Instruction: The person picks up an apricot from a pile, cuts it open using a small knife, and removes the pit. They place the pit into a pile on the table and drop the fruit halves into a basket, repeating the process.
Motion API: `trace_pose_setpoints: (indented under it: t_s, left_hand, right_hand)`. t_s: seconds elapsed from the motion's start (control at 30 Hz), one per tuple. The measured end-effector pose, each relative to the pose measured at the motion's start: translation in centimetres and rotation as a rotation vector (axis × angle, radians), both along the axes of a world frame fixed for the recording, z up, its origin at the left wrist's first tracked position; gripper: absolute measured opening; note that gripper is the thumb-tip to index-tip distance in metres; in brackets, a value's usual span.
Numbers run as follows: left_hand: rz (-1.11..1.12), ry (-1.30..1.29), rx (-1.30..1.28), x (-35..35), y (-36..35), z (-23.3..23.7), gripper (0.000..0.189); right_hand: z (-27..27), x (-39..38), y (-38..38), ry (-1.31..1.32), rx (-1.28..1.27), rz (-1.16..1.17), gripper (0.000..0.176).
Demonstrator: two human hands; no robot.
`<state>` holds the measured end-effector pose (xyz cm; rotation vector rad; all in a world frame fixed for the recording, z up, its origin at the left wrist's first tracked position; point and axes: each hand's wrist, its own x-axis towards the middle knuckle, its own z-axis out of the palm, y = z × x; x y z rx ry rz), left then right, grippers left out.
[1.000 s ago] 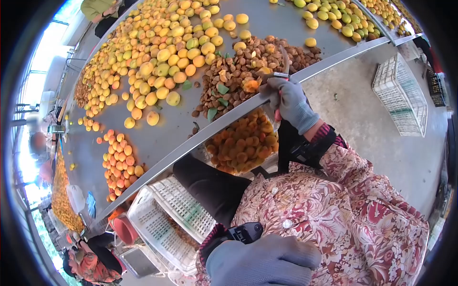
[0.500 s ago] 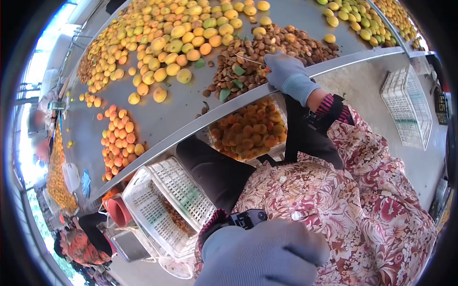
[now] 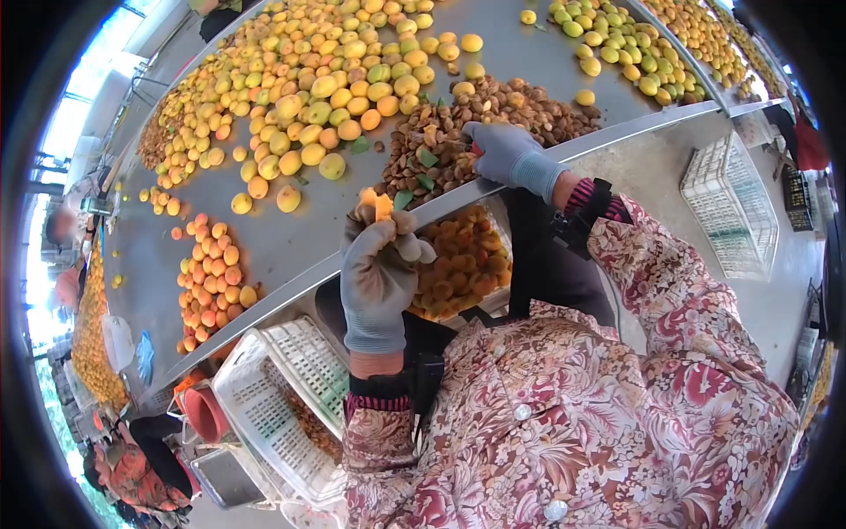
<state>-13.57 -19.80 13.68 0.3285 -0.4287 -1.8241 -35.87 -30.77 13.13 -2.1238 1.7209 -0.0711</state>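
My left hand (image 3: pixel 381 269), in a grey glove, is closed on an orange piece of apricot (image 3: pixel 379 204) between thumb and fingers. It is at the table's front edge, above a crate of apricot halves (image 3: pixel 463 269) that sits between my legs. My right hand (image 3: pixel 513 157), gloved too, is closed at the near side of a heap of brown apricot pits (image 3: pixel 529 110). A bit of red handle shows by its fingers; it belongs to a small knife whose blade I cannot clearly make out now. Green leaves lie among the pits.
Whole apricots (image 3: pixel 308 106) cover the metal table (image 3: pixel 308 225), with a riper pile (image 3: pixel 211 278) at left and greener ones (image 3: pixel 630 53) at right. White plastic crates stand left (image 3: pixel 291 397) and right (image 3: pixel 731 207). A red bucket (image 3: pixel 204 413) and another person (image 3: pixel 137 472) are at lower left.
My left hand has moved from close below the camera forward to the table edge, where apricot shows in its fingers. My right hand stays by the pits; the knife blade no longer shows clearly.
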Motion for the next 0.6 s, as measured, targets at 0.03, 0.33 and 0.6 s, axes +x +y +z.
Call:
trace_pose_setpoints:
  t_s: [0.03,0.33,0.6]
  left_hand:
    - [-0.006,0.008,-0.005,-0.3,-0.2,-0.1,0.035]
    - [-0.046,-0.028,0.189,-1.9,-1.8,-2.7,0.039]
    - [0.058,-0.113,0.316,-2.6,-1.1,-3.9,0.024]
  right_hand:
    - [-0.3,-0.5,-0.2,0.008,-0.005,-0.006,0.031]
    - [-0.4,-1.7,0.0,-0.953,0.473,-0.454,0.020]
    - [0.9,1.5,-0.2,0.024,0.218,0.095,0.034]
